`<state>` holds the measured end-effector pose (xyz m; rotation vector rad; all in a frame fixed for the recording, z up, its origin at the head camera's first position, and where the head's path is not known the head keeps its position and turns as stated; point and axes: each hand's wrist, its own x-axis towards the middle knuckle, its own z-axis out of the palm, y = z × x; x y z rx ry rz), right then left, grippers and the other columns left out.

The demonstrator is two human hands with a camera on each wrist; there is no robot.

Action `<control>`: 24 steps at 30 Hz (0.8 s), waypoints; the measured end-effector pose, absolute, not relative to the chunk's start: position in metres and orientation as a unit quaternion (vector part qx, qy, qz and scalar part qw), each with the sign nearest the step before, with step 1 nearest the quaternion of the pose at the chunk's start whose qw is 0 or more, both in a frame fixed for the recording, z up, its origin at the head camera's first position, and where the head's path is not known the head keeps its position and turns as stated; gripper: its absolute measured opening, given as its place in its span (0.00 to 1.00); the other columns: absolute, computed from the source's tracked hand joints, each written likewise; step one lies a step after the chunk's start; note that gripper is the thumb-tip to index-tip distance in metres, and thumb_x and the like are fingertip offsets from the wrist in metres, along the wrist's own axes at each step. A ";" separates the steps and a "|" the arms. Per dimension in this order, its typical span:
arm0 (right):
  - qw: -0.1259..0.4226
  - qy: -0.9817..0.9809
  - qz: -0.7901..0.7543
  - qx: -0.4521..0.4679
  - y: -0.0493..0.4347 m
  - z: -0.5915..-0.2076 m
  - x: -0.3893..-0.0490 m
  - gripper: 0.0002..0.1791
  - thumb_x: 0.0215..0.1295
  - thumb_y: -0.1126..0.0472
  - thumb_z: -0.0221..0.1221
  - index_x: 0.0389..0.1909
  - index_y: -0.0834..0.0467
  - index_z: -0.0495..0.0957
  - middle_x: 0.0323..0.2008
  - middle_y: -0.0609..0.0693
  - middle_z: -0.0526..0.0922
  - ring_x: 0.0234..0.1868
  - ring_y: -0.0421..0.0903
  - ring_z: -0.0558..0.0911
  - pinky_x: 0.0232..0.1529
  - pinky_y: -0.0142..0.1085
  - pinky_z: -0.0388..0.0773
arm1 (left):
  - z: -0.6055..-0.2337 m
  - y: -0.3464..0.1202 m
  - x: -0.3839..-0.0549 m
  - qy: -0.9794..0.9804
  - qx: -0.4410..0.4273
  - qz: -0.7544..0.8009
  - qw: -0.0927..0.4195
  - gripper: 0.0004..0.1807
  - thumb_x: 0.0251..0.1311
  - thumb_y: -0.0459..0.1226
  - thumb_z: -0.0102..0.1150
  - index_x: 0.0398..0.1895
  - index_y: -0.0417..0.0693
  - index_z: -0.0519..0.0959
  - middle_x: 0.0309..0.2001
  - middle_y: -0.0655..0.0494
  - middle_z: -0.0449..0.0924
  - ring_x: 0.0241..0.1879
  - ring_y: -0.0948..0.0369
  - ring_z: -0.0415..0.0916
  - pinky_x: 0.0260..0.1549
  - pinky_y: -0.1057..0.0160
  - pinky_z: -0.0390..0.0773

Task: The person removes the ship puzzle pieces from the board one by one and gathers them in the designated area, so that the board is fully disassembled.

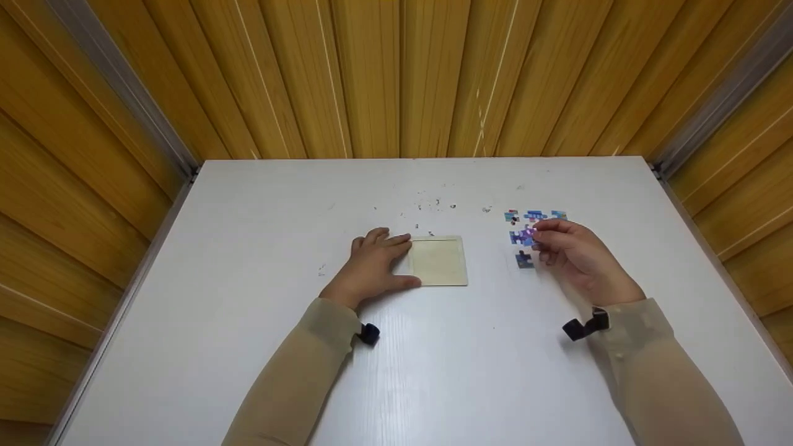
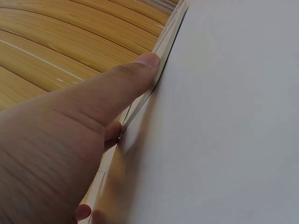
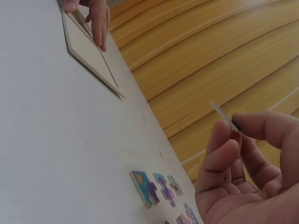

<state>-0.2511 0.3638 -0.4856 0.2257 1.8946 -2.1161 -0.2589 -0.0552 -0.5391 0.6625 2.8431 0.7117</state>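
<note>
My left hand [image 1: 375, 266] holds a shallow, pale wooden puzzle tray [image 1: 438, 263] by its left side. The thumb is at its near left corner and the fingers at its far left corner. No piece lies inside the tray's frame. To the right, my right hand [image 1: 573, 254] pinches a thin jigsaw piece [image 3: 223, 115] between thumb and fingertips. That piece is raised off the table and seen edge-on in the right wrist view. Below and beyond this hand lie several colourful jigsaw pieces [image 1: 525, 259], some partly hidden by the fingers.
The white table [image 1: 396, 371] has small dark scuff marks beyond the tray. Yellow wood-look panels [image 1: 427, 80] rise behind the table and at both sides. A small black wrist camera [image 1: 370, 334] sits by the left cuff, another by the right.
</note>
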 end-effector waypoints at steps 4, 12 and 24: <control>0.144 0.650 -0.740 0.095 0.379 -0.490 -0.256 0.05 0.80 0.64 0.69 0.50 0.52 0.87 0.42 0.42 0.88 0.41 0.41 0.86 0.42 0.31 0.84 | -0.539 -0.056 -0.259 0.944 0.221 0.233 0.070 0.54 0.65 0.69 0.74 0.88 0.57 0.70 0.89 0.63 0.67 0.92 0.49 0.50 0.86 0.36 0.52; 0.138 0.618 -0.760 0.146 0.414 -0.498 -0.264 0.08 0.76 0.59 0.74 0.51 0.50 0.90 0.46 0.41 0.92 0.43 0.41 0.84 0.43 0.30 0.80 | -0.538 -0.056 -0.259 0.945 0.224 0.230 0.066 0.53 0.65 0.69 0.74 0.88 0.57 0.70 0.89 0.63 0.67 0.92 0.48 0.50 0.86 0.36 0.53; 0.161 0.651 -0.727 0.148 0.443 -0.498 -0.265 0.05 0.76 0.59 0.74 0.48 0.51 0.91 0.42 0.42 0.92 0.40 0.41 0.85 0.42 0.30 0.84 | -0.540 -0.056 -0.259 0.944 0.221 0.237 0.067 0.53 0.65 0.69 0.75 0.88 0.58 0.70 0.88 0.64 0.67 0.92 0.49 0.49 0.86 0.37 0.52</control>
